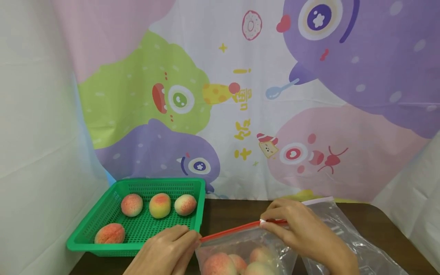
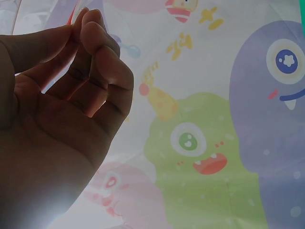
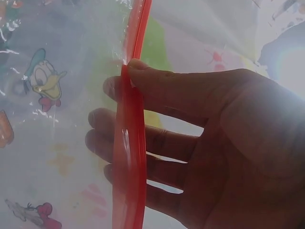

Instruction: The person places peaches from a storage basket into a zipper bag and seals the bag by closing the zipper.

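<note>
A clear zip bag (image 1: 240, 248) with a red zip strip (image 1: 230, 230) stands in front of me, several peaches (image 1: 220, 264) inside it. My left hand (image 1: 165, 250) pinches the left end of that strip between thumb and fingertips. In the left wrist view, the left hand (image 2: 71, 95) shows only a sliver of red at its fingertips. Farther along the strip, my right hand (image 1: 306, 231) pinches a small white slider (image 1: 262, 221). Cartoon prints, one a duck (image 3: 45, 81), show on the bag in the right wrist view, where the right hand (image 3: 190, 129) has its fingers behind the strip.
To the left, a green basket (image 1: 77, 242) holds several peaches (image 1: 160, 205). A second clear bag (image 1: 357, 244) with a pale top strip lies at the right on the dark table (image 1: 230, 208). Behind hangs a cartoon-printed cloth (image 1: 220, 172), with white cloth at both sides.
</note>
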Available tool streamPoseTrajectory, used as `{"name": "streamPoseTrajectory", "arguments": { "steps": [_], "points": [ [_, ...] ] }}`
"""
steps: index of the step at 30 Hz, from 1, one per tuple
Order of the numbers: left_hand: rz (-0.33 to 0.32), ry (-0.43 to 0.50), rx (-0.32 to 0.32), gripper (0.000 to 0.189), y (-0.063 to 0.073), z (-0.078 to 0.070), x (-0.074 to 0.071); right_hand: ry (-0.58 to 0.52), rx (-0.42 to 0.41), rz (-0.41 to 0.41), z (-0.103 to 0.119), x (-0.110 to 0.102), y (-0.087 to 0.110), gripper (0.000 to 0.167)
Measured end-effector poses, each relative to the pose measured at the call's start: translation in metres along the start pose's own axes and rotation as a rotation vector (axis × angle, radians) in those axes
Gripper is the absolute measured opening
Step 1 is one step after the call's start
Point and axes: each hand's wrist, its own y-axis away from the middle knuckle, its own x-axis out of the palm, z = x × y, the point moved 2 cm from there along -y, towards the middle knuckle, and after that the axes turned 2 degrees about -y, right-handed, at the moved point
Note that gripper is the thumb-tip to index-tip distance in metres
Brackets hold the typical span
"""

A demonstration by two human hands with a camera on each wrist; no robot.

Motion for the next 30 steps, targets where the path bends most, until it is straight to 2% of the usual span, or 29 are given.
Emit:
{"name": "streamPoseTrajectory", "arguments": {
  "steps": [25,30],
  "points": [
    [-0.001,-0.006,-0.002,0.024,0.000,0.001,0.001,-0.080,0.028,0.029,-0.014,-0.005,0.003,0.007],
    [0.001,-0.015,-0.009,0.024,0.000,0.001,0.001,-0.092,0.002,0.019,-0.017,-0.007,0.005,0.009]
  ]
}}
